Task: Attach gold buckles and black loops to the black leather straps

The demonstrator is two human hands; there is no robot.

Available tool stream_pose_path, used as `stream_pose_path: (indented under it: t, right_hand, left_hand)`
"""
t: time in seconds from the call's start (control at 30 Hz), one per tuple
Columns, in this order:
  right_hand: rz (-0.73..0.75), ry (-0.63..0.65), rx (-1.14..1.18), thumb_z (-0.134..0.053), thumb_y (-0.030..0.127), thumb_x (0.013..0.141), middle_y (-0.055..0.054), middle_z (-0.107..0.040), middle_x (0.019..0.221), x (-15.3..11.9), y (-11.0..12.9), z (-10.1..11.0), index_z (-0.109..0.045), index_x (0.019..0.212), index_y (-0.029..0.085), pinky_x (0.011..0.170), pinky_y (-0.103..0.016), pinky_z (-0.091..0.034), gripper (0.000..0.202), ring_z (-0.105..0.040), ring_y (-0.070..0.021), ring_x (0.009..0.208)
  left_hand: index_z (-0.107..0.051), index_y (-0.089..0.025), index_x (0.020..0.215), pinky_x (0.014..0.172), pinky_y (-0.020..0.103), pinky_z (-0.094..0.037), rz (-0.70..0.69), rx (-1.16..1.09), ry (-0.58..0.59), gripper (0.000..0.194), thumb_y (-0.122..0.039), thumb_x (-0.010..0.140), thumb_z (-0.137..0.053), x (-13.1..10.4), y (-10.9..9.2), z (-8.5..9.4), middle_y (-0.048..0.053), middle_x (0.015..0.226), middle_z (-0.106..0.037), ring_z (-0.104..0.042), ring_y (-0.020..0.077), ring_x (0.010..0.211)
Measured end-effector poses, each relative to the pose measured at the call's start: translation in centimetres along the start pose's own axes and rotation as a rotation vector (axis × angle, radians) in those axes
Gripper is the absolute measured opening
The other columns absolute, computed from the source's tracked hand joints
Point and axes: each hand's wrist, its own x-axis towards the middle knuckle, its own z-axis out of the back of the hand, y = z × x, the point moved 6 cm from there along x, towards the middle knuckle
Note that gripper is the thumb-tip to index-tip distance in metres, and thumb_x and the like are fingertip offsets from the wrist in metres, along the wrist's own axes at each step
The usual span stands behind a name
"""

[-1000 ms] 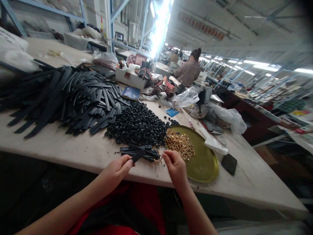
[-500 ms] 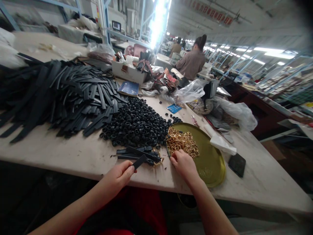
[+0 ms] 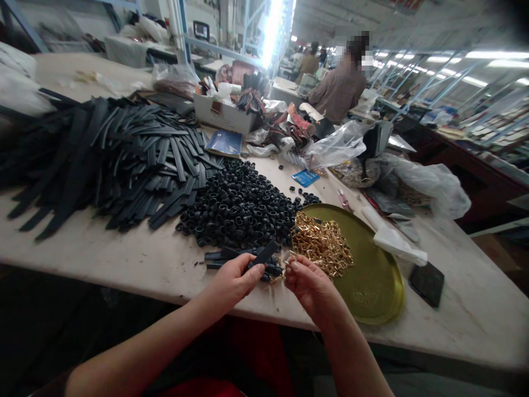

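Note:
My left hand (image 3: 243, 277) pinches a short black strap (image 3: 265, 253), its free end pointing up and to the right. In my right hand (image 3: 303, 275), thumb and fingers are closed on a small gold buckle (image 3: 289, 258), held just right of the strap's end and apart from it. Below and behind my left hand lies a small bundle of black straps (image 3: 215, 256) with gold buckles on their ends. Loose gold buckles (image 3: 324, 242) are heaped on an oval gold-green tray (image 3: 372, 275) beside my right hand. Black strap loops (image 3: 235, 207) form a pile behind both hands.
A large heap of black straps (image 3: 136, 160) covers the table's left side. Farther back are a blue booklet (image 3: 224, 143), a cardboard box (image 3: 223, 114) and plastic bags (image 3: 339, 144). A dark phone (image 3: 427, 283) lies right of the tray. A person (image 3: 341, 88) sits beyond the table.
My right hand has come away from the buckle heap toward my left hand, now with a buckle in its fingers. My left hand has moved right with the strap. The view has shifted slightly.

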Motion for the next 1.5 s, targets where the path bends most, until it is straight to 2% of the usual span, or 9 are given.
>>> stream_pose_path:
  t: [0.17, 0.3, 0.4, 0.57, 0.8, 1.03, 1.23, 1.37, 1.5]
  right_hand:
    - [-0.055, 0.160, 0.000, -0.071, 0.025, 0.064, 0.003, -0.053, 0.064, -1.6, -3.9, -4.3, -0.062, 0.074, 0.017, 0.053, -0.019, -0.034, 0.016, -0.041, -0.0063, 0.055]
    - [0.003, 0.175, -0.103, -0.071, 0.026, 0.066, 0.004, -0.052, 0.065, -2.8, -5.0, -5.0, -0.060, 0.072, 0.018, 0.055, -0.019, -0.034, 0.015, -0.040, -0.0070, 0.056]
    - [-0.028, 0.205, 0.014, -0.074, 0.022, 0.061, 0.004, -0.055, 0.067, -3.6, -5.5, -5.5, -0.058, 0.068, 0.018, 0.056, -0.019, -0.036, 0.018, -0.044, -0.0074, 0.059]
    - [0.014, 0.172, 0.179, -0.070, 0.028, 0.068, 0.003, -0.059, 0.067, -4.8, -6.0, -6.6, -0.062, 0.072, 0.019, 0.059, -0.019, -0.040, 0.013, -0.047, -0.0067, 0.058]
    - [0.053, 0.242, 0.125, -0.072, 0.021, 0.065, 0.002, -0.066, 0.083, -6.5, -6.6, -8.3, -0.063, 0.081, 0.021, 0.076, -0.022, -0.044, 0.018, -0.058, -0.0099, 0.077]
    - [0.065, 0.147, 0.172, -0.068, 0.036, 0.068, 0.000, -0.067, 0.083, -6.1, -7.4, -8.0, -0.064, 0.077, 0.023, 0.073, -0.026, -0.047, 0.016, -0.060, -0.0127, 0.076]
    - [-0.011, -0.005, 0.260, -0.077, 0.030, 0.058, 0.002, -0.067, 0.080, -5.1, -7.2, -6.2, -0.063, 0.070, 0.021, 0.061, -0.018, -0.045, 0.020, -0.057, -0.0074, 0.066]
    - [0.052, -0.048, 0.166, -0.075, 0.029, 0.061, 0.003, -0.062, 0.067, -4.2, -6.5, -5.1, -0.062, 0.069, 0.019, 0.052, -0.017, -0.040, 0.019, -0.048, -0.0052, 0.053]
    - [0.127, -0.040, 0.000, -0.073, 0.027, 0.063, 0.002, -0.063, 0.079, -3.6, -6.3, -4.6, -0.059, 0.077, 0.021, 0.057, -0.020, -0.041, 0.021, -0.048, -0.0069, 0.057]
  left_hand:
    - [-0.048, -0.017, 0.078, 0.037, 0.016, -0.017, 0.095, -0.204, -0.059, 0.030, -0.046, 0.072, -0.055, -1.3, 0.8, 0.4, -0.010, 0.049, -0.032, -0.024, 0.0050, 0.040]
    - [-0.052, -0.016, 0.077, 0.040, 0.017, -0.023, 0.053, -0.099, -0.115, 0.028, -0.042, 0.071, -0.057, -3.0, 0.7, 1.1, -0.008, 0.052, -0.040, -0.031, 0.0058, 0.044]
    - [-0.055, -0.015, 0.077, 0.051, 0.018, -0.033, -0.065, -0.024, -0.140, 0.023, -0.037, 0.073, -0.056, -4.2, 0.3, 1.0, -0.005, 0.062, -0.049, -0.041, 0.0078, 0.055]
    - [-0.055, -0.015, 0.080, 0.062, 0.020, -0.039, -0.220, 0.044, -0.232, 0.018, -0.033, 0.078, -0.052, -6.1, -0.2, 0.8, -0.003, 0.072, -0.054, -0.047, 0.0111, 0.068]
    - [-0.054, -0.015, 0.083, 0.066, 0.022, -0.041, -0.225, 0.046, -0.288, 0.022, -0.037, 0.079, -0.052, -7.9, 0.0, 1.1, -0.001, 0.075, -0.057, -0.051, 0.0140, 0.072]
    - [-0.054, -0.015, 0.084, 0.066, 0.022, -0.042, -0.242, 0.020, -0.309, 0.025, -0.040, 0.081, -0.050, -8.1, 0.2, 1.1, 0.000, 0.075, -0.056, -0.051, 0.0140, 0.071]
    - [-0.054, -0.016, 0.091, 0.069, 0.022, -0.039, -0.244, 0.216, -0.204, 0.027, -0.038, 0.088, -0.037, -7.9, 0.4, 2.1, 0.000, 0.080, -0.056, -0.051, 0.0144, 0.075]
    - [-0.056, -0.017, 0.082, 0.056, 0.021, -0.033, -0.138, 0.417, -0.118, 0.031, -0.038, 0.088, -0.034, -7.6, 1.5, 2.4, -0.004, 0.062, -0.048, -0.047, 0.0129, 0.061]
    - [-0.057, -0.018, 0.079, 0.054, 0.021, -0.030, -0.124, 0.504, -0.049, 0.030, -0.036, 0.087, -0.035, -6.8, 1.6, 2.4, -0.004, 0.062, -0.048, -0.046, 0.0127, 0.060]
